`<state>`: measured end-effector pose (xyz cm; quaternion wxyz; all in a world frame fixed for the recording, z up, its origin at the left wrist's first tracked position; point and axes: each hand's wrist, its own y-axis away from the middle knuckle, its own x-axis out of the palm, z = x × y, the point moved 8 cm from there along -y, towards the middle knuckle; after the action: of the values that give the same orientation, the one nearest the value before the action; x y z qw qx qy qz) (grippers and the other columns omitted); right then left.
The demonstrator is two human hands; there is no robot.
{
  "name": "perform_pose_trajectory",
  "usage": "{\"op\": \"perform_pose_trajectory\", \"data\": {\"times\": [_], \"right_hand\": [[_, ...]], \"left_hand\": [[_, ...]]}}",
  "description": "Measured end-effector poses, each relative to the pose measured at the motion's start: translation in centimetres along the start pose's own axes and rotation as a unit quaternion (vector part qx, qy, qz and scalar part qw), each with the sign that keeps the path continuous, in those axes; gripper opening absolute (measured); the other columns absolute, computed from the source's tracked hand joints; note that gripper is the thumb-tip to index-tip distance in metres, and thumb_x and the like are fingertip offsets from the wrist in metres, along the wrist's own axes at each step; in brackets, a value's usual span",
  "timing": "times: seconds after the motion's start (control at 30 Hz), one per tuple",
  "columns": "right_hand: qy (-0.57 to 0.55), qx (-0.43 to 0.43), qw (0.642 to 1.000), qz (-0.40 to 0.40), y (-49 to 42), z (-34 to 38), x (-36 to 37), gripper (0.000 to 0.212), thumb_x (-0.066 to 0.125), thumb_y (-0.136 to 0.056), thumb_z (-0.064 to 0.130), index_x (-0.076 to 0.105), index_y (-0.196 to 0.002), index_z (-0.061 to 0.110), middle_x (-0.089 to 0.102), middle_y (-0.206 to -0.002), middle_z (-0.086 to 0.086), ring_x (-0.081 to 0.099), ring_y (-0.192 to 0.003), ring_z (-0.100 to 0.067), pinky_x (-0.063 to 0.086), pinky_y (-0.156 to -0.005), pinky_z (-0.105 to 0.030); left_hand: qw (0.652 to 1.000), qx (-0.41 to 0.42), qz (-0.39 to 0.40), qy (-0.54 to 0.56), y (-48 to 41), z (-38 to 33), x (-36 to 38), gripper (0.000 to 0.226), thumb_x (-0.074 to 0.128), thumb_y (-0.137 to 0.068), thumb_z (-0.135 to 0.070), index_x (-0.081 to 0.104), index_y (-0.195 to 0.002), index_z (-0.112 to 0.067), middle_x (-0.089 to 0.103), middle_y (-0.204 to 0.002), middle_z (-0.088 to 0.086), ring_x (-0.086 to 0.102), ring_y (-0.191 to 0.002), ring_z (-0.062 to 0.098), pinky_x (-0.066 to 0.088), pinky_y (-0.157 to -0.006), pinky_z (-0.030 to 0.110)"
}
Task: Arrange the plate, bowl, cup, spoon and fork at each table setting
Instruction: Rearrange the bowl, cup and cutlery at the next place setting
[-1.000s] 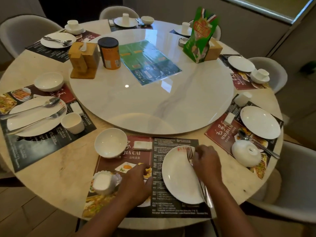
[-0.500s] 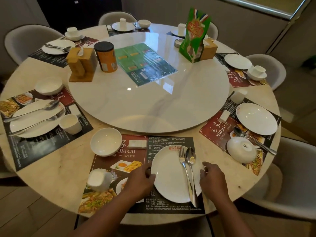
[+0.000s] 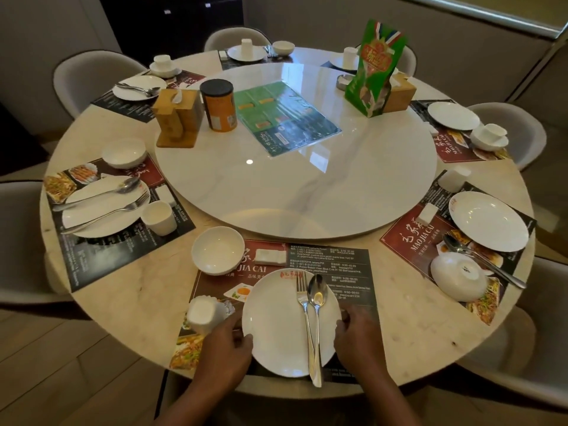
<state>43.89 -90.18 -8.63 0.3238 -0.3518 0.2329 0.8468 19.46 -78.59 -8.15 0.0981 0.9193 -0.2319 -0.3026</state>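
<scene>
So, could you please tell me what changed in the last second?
The right hand let go of the fork and spoon, lying on the plate, and took its right rim; the left hand took its left rim and the plate slid left toward the cup. The bowl stayed put.

A round, pale stone table (image 3: pixel 129 302) carries a white marbled turntable (image 3: pixel 307 186) at its centre. On the turntable lie a green laminated sheet (image 3: pixel 285 118), an orange canister (image 3: pixel 218 107) with a black lid and, just beside it, a wooden holder (image 3: pixel 176 118). At the far right edge a tall green card (image 3: pixel 373 69) stands against a wooden box (image 3: pixel 399 93). Printed placemats ring the table; the nearest placemat (image 3: pixel 338 259) has a small white packet (image 3: pixel 271 256) lying on it. Grey chairs (image 3: pixel 89 78) stand around the table.
</scene>
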Motion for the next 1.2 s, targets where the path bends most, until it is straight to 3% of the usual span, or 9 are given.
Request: {"op": "perform_pose_trajectory", "data": {"times": [0.13,0.2,0.33,0.53,0.8,1.03,1.07,1.13,1.2], "right_hand": [[0.026,0.014,1.000,0.005,0.3,0.9,0.5,0.022,0.062,-0.090,0.009,0.066,-0.108,0.021,0.063,-0.101,0.003,0.056,-0.089,-0.012,0.041,-0.065,-0.023],[0.063,0.021,0.998,-0.020,0.4,1.3,0.2,0.021,0.065,-0.088,0.014,0.065,-0.109,0.019,0.062,-0.106,0.000,0.057,-0.093,-0.014,0.048,-0.071,-0.026],[0.104,-0.084,0.989,-0.055,1.0,5.9,1.5,0.032,0.069,-0.086,0.022,0.064,-0.116,0.015,0.059,-0.110,-0.002,0.053,-0.099,-0.016,0.046,-0.079,-0.028],[0.067,-0.284,0.944,0.155,4.6,17.6,10.3,0.062,0.064,-0.088,0.042,0.042,-0.144,0.029,0.046,-0.140,0.003,0.044,-0.125,-0.016,0.046,-0.100,-0.032],[0.115,-0.262,0.930,0.233,4.5,19.6,16.0,0.074,0.075,-0.084,0.024,0.035,-0.145,0.037,0.045,-0.143,0.004,0.048,-0.125,-0.019,0.049,-0.097,-0.035],[-0.170,-0.061,0.971,0.154,1.5,16.1,7.9,0.055,0.082,-0.068,0.035,0.046,-0.109,0.036,0.057,-0.116,0.004,0.061,-0.100,-0.016,0.058,-0.078,-0.036],[-0.268,-0.004,0.951,0.154,0.7,14.8,6.7,0.054,0.081,-0.067,0.031,0.050,-0.111,0.033,0.057,-0.120,-0.004,0.063,-0.103,-0.023,0.059,-0.079,-0.039],[-0.484,0.092,0.854,0.169,-0.6,12.4,4.8,0.057,0.076,-0.069,0.019,0.057,-0.123,0.018,0.057,-0.127,-0.020,0.064,-0.108,-0.036,0.059,-0.082,-0.042],[-0.588,0.125,0.781,0.171,-1.5,10.7,2.0,0.057,0.070,-0.070,0.013,0.058,-0.125,0.004,0.062,-0.121,-0.025,0.065,-0.103,-0.037,0.057,-0.079,-0.041]], "left_hand": [[1.000,-0.005,0.005,0.014,0.7,0.6,-0.6,0.049,0.063,-0.087,-0.007,0.056,-0.129,-0.032,0.064,-0.107,-0.022,0.059,-0.099,-0.006,0.051,-0.087,0.016],[1.000,-0.001,0.000,0.018,1.1,0.7,-1.0,0.046,0.063,-0.088,-0.009,0.057,-0.126,-0.034,0.064,-0.105,-0.022,0.060,-0.097,-0.005,0.050,-0.078,0.010],[0.999,-0.022,-0.040,-0.018,1.8,2.2,-2.9,0.028,0.063,-0.089,-0.016,0.061,-0.111,-0.033,0.063,-0.092,-0.019,0.060,-0.086,-0.001,0.049,-0.072,0.016],[0.993,-0.070,-0.077,-0.052,1.5,4.8,-7.0,0.017,0.063,-0.080,-0.010,0.059,-0.079,-0.027,0.064,-0.080,-0.009,0.059,-0.074,0.007,0.050,-0.065,0.027],[0.992,-0.065,-0.073,-0.077,-1.0,7.1,-10.9,0.030,0.070,-0.080,-0.016,0.055,-0.105,-0.024,0.061,-0.102,-0.006,0.060,-0.088,0.011,0.054,-0.076,0.032],[0.990,0.027,-0.044,-0.129,-3.2,3.5,-9.3,0.047,0.069,-0.083,-0.022,0.049,-0.125,-0.028,0.055,-0.117,-0.008,0.056,-0.098,0.010,0.050,-0.079,0.027],[0.989,0.044,-0.040,-0.133,-3.5,2.3,-8.5,0.046,0.068,-0.084,-0.022,0.049,-0.124,-0.030,0.054,-0.117,-0.010,0.056,-0.098,0.009,0.050,-0.079,0.026],[0.987,0.091,-0.034,-0.130,-3.9,-0.2,-6.8,0.043,0.068,-0.083,-0.021,0.051,-0.122,-0.031,0.054,-0.119,-0.012,0.056,-0.100,0.008,0.050,-0.080,0.025],[0.981,0.135,-0.015,-0.141,-4.4,-2.6,-4.6,0.045,0.067,-0.083,-0.021,0.053,-0.125,-0.027,0.054,-0.124,-0.008,0.056,-0.106,0.011,0.052,-0.085,0.029]]}}
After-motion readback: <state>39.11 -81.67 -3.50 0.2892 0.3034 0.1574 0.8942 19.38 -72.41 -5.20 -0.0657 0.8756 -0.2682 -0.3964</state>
